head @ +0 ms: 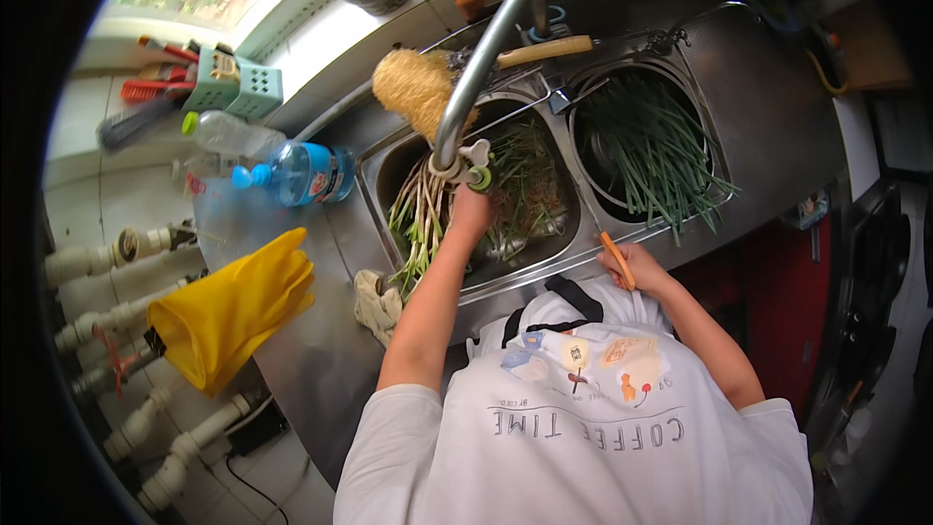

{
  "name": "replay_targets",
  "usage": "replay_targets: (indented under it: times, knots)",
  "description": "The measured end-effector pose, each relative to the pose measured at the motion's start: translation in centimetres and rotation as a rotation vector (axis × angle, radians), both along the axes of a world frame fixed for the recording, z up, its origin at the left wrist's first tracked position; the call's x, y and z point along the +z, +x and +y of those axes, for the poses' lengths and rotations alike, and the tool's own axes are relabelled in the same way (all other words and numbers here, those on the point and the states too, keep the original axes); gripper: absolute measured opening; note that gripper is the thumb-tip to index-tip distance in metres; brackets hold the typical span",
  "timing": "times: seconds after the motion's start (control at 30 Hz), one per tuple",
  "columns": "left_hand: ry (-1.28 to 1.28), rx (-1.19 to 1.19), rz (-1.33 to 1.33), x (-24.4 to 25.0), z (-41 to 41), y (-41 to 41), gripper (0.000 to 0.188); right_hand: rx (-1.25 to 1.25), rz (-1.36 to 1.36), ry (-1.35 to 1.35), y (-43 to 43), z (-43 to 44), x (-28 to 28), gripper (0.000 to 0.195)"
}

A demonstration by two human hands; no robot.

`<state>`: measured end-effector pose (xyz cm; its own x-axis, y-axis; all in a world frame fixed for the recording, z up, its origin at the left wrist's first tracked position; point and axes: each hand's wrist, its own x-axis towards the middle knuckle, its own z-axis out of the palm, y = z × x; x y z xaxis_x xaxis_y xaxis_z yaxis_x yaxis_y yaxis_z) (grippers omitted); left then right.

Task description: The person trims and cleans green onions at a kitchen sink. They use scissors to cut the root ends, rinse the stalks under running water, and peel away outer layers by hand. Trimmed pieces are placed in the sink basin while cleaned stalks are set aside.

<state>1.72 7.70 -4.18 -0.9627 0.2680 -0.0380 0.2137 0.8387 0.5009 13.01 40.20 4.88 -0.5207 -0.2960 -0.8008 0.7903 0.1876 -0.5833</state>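
My right hand (633,266) grips the orange handle of a knife (619,260) near the sink's front edge. The thin blade points away from me, over the divider between two basins. My left hand (472,210) reaches over the left basin (481,284), just below the tap (466,73); its fingers are hidden, so I cannot tell whether it holds anything. Beside it, pale long stalks (426,200) lean over the basin's left side. Green trimmings with brownish roots (536,193) lie to its right. Long green stalks, like scallions (649,149), fill the right basin and overhang its front rim.
Yellow rubber gloves (233,306) hang over the counter's left edge. Plastic bottles (306,173) stand behind them. A cloth (375,299) lies by the left basin. Behind the tap are a yellow fluffy item (415,84) and a wooden handle (547,51).
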Motion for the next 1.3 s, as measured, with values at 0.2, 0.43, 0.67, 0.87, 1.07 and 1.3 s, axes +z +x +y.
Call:
replay_targets:
  times: [0.2,0.43,0.67,0.87,1.07,1.3]
  knots:
    - [-0.257,-0.033,0.065,-7.0,5.3,-1.9,0.047,-0.052,0.025,0.04,0.1,0.3,1.5,0.036]
    - [-0.539,-0.323,-0.661,-4.4,7.5,2.3,0.029,-0.122,-0.033,0.007,-0.6,0.0,0.3,0.032]
    - [-0.029,-0.033,-0.262,-5.4,5.2,-3.6,0.021,-0.087,-0.036,0.034,-3.1,-1.2,0.9,0.027]
    - [-0.307,0.286,-0.323,-9.9,6.6,-5.7,0.023,-0.129,-0.026,0.076,-3.2,-0.8,0.8,0.027]
    - [-0.368,0.334,-0.535,-7.9,7.1,-5.8,0.073,-0.132,-0.005,0.066,-2.4,-1.5,1.3,0.028]
    - [-0.503,0.146,-0.495,-8.0,7.2,-3.7,0.047,0.013,0.189,0.081,-0.8,-2.6,0.8,0.029]
